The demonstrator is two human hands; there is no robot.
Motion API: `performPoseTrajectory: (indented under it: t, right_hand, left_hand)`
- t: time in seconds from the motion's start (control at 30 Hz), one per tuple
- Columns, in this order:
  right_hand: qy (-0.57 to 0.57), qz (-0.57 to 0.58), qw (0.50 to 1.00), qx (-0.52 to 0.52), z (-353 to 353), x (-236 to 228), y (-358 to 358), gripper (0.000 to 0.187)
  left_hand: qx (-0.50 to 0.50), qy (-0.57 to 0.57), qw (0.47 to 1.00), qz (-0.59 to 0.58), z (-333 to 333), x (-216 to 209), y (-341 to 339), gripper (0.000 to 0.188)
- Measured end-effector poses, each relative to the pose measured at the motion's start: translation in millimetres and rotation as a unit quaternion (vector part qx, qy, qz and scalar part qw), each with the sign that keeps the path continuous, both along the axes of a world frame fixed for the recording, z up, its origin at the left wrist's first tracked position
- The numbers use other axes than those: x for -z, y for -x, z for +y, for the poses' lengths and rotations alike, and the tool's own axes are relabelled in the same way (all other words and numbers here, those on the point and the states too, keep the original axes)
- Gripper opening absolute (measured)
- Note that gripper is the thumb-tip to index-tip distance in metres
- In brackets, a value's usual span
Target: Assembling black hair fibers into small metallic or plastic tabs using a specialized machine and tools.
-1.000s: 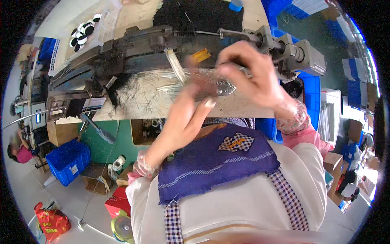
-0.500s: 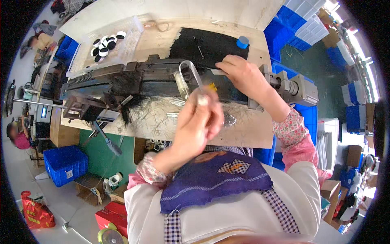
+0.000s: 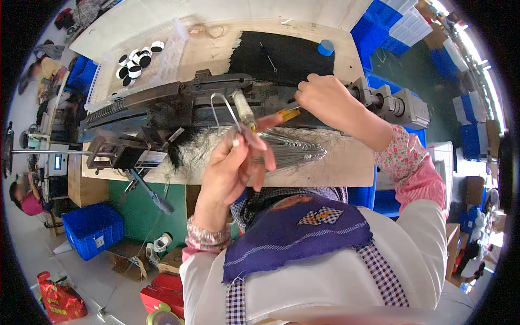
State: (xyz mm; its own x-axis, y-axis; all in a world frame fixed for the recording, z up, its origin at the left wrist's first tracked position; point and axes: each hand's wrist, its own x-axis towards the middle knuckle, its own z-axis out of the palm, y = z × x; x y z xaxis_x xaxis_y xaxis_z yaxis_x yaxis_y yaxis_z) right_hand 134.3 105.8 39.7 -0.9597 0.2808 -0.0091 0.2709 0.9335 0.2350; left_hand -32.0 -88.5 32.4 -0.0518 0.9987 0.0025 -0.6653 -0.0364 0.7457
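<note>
My left hand (image 3: 230, 162) pinches a shiny U-shaped wire (image 3: 221, 103), its bend pointing away from me, while the other fingers are partly spread. Right behind that hand is a pale cylindrical piece (image 3: 243, 108) on a dark metal machine (image 3: 211, 89). My right hand (image 3: 329, 103) is closed over the machine's right part, fingertips pressed together; whatever it grips is mostly hidden. Just left of those fingertips lies a yellow piece (image 3: 289, 114). On the near table edge, beside my left hand, rests a bundle of bent wires (image 3: 303, 149).
Black bristles (image 3: 176, 154) litter the wooden table (image 3: 352, 168). Behind the machine are a clear plastic basket (image 3: 172, 54) with white-and-black round pieces, a black cloth (image 3: 295, 54) with a thin metal hook (image 3: 269, 58), and a blue cap (image 3: 325, 47). A motor (image 3: 411, 108) is at right.
My left hand has moved left and its fingers have spread, carrying the wire along. The wire bundle is more exposed. My right hand has shifted slightly right, and the pale strip at its fingertips is gone from view.
</note>
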Motion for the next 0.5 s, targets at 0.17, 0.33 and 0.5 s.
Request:
performPoseTrajectory:
  t: [0.17, 0.33, 0.5]
  right_hand:
    - [0.041, 0.048, 0.997, -0.037, -12, -21, -2, 0.005]
    - [0.283, 0.218, 0.927, 0.114, 65, -38, 27, 0.025]
    - [0.469, 0.15, 0.831, 0.259, 153, 35, 97, 0.027]
  left_hand:
    - [0.013, -0.017, 0.918, -0.396, 12, -9, 30, 0.015]
    - [-0.092, -0.123, 0.987, -0.041, -25, 50, 33, 0.022]
    - [0.026, 0.064, 0.995, 0.066, -30, 67, -11, 0.033]
